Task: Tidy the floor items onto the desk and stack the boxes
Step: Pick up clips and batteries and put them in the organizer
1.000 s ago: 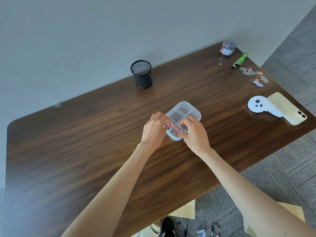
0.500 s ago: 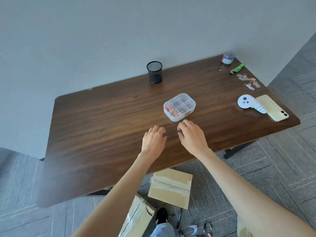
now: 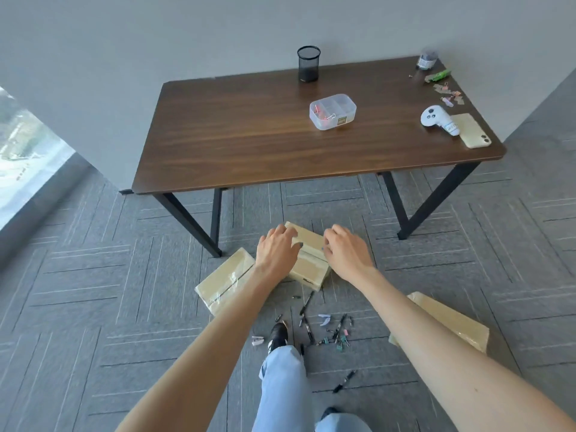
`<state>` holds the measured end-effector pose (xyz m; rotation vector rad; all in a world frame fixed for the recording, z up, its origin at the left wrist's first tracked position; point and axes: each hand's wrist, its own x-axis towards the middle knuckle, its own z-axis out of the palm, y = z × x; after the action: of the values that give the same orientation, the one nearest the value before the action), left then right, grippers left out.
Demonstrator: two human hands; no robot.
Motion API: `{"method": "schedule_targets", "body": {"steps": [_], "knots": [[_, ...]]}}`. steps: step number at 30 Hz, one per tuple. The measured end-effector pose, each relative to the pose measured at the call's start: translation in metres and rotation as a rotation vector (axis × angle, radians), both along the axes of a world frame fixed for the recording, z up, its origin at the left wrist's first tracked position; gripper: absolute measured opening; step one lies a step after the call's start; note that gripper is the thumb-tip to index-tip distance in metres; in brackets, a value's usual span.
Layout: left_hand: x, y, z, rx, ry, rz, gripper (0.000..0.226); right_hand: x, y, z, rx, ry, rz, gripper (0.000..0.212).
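On floor (image 3: 93, 275) before table (image 3: 249, 145): 3 boxes (image 3: 224, 282), pens (image 3: 307, 302), clips (image 3: 341, 339). Over middle box (image 3: 310, 266) hover left hand (image 3: 276, 249), right hand (image 3: 346, 251); each grip released, empty. Step, likely: box pickup. Next: clasp both sides, lift.

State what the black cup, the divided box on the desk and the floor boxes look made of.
Black cup: metal mesh, probably; see-through weave, matte.
Divided box: clear plastic; clips show through its walls.
Floor boxes: tan cardboard, glossy tape along the seams.
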<state>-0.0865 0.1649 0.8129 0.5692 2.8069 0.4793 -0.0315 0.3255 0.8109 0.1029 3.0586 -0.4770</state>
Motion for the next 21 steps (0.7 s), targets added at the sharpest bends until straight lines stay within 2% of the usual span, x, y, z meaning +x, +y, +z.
{"method": "schedule_targets", "body": {"steps": [5,10,21], "knots": [[0.067,-0.031,-0.039,-0.044,-0.09,0.004,0.03,0.063,-0.027,-0.043,-0.055,-0.086,-0.014,0.013],[0.107,-0.047,-0.117,-0.073,-0.197,-0.019,0.029,0.114,-0.038,-0.121,-0.063,-0.183,-0.092,0.01],[0.135,-0.072,-0.411,-0.139,-0.253,-0.162,0.032,0.174,-0.054,-0.416,-0.073,-0.308,-0.256,0.012]]}}
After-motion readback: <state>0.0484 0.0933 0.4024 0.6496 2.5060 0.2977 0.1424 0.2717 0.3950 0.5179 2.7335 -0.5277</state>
